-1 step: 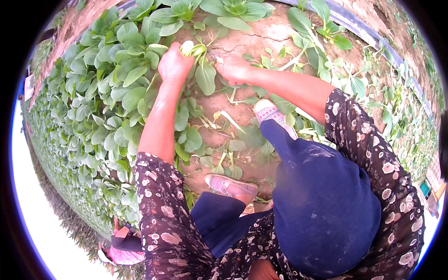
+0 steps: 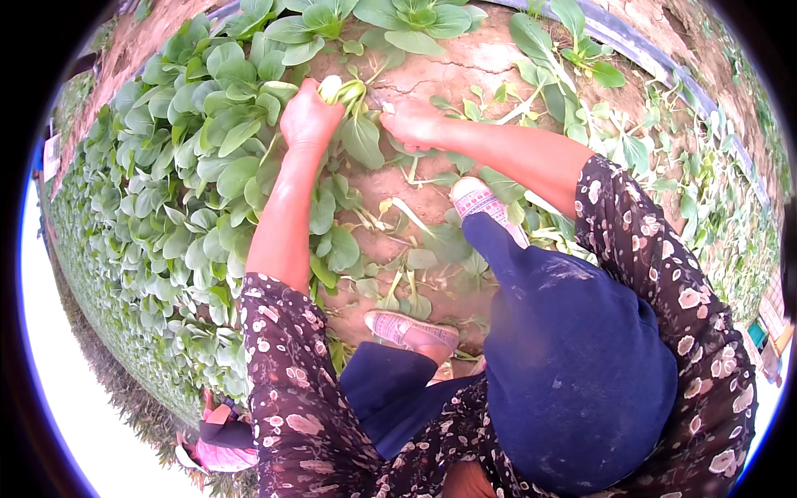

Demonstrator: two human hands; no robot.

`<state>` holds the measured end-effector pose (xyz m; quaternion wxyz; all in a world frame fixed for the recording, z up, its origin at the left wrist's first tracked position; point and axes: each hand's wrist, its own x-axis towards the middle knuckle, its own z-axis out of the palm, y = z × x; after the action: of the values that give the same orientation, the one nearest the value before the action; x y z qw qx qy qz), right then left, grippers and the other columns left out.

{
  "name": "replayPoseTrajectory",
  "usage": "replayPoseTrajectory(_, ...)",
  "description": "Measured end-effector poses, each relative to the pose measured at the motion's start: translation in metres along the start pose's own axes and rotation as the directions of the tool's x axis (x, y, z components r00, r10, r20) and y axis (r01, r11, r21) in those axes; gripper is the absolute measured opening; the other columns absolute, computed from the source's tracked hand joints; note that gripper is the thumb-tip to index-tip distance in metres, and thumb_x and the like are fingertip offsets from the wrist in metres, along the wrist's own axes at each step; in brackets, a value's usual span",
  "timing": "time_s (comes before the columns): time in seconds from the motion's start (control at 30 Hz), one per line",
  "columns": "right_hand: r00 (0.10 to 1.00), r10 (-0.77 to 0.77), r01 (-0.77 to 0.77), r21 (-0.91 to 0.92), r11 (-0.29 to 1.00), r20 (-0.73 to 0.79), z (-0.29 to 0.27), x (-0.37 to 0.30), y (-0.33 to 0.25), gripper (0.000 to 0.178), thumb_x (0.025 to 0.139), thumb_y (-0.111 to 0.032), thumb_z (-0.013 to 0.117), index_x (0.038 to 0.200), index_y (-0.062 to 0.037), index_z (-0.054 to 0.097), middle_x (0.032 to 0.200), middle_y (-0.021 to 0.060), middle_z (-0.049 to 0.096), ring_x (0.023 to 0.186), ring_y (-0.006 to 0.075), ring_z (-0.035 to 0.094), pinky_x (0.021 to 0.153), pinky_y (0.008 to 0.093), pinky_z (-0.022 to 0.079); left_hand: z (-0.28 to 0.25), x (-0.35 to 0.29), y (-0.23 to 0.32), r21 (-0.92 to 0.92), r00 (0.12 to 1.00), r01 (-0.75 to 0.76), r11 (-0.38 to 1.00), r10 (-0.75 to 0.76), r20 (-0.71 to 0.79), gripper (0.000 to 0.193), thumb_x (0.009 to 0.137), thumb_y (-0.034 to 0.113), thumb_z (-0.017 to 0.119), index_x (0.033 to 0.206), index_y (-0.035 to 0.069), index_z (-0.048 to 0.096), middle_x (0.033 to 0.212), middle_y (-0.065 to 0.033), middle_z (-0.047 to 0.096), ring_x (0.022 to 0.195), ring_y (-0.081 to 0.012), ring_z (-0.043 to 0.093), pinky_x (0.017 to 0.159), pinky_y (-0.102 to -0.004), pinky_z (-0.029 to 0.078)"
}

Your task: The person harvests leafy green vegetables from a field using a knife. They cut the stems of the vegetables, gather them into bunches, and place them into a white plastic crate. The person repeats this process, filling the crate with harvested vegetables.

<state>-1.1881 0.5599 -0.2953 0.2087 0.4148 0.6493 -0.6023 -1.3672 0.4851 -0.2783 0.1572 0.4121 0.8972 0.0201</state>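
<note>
The left hand (image 2: pixel 310 118) is clenching into a fist round a bok choy head (image 2: pixel 330 88), with the pale, rounded base showing above the fingers. A broad green leaf (image 2: pixel 363 143) is hanging from this plant into the gap between the person's 2 hands. The right hand (image 2: pixel 413 124) is hovering just to the right of that leaf, its fingers curling inward; whether it is holding anything cannot be told.

Beside the left forearm (image 2: pixel 278 217), a dense bed of standing bok choy (image 2: pixel 199 166) is spreading away to the left. Under the hands, cracked brown soil (image 2: pixel 440 73) is showing, and a loose white stalk (image 2: pixel 410 212) is lying on it, nearer the feet. Scattered green leaves are covering the ground to the right, and a long grey strip (image 2: pixel 635 48) is running along that plot's far edge.

The person is wearing 2 pink patterned shoes (image 2: pixel 411 330), navy trousers (image 2: pixel 581 365) and dark floral sleeves (image 2: pixel 286 373). At the lower left, well apart, another person (image 2: pixel 224 452) in pink and white headwear is reaching toward the plants.
</note>
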Motion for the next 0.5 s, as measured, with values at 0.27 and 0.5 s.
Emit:
replayPoseTrajectory(0.27,0.918,-0.204,0.318,0.326,0.89,-0.339,-0.025,-0.029,0.042,0.032,0.086,-0.037,0.071,0.091,-0.0059,0.066,0.065,0.0003,0.057,0.049,0.0098,0.048,0.044,0.0293,0.039,-0.027,-0.049,-0.008,-0.769,0.988,-0.127,0.627,0.009,-0.155,0.031,0.072,0.011,0.081,0.094,0.006,0.059,0.084,-0.0036,0.066,0.074,-0.0178,0.066,0.069,-0.0328,0.054)
replayPoseTrajectory(0.5,0.846,-0.344,0.522,0.496,0.694,-0.407,-0.051,-0.095,0.011,0.028,0.086,-0.031,0.077,0.102,-0.0085,0.071,0.073,-0.007,0.06,0.052,-0.0004,0.039,0.045,0.0196,0.028,-0.04,-0.104,0.036,-0.996,0.998,0.044,0.073,0.031,0.047,0.046,0.077,-0.008,0.074,0.073,0.015,0.035,0.074,0.0051,0.049,0.064,-0.0047,0.051,0.056,-0.0219,0.045)
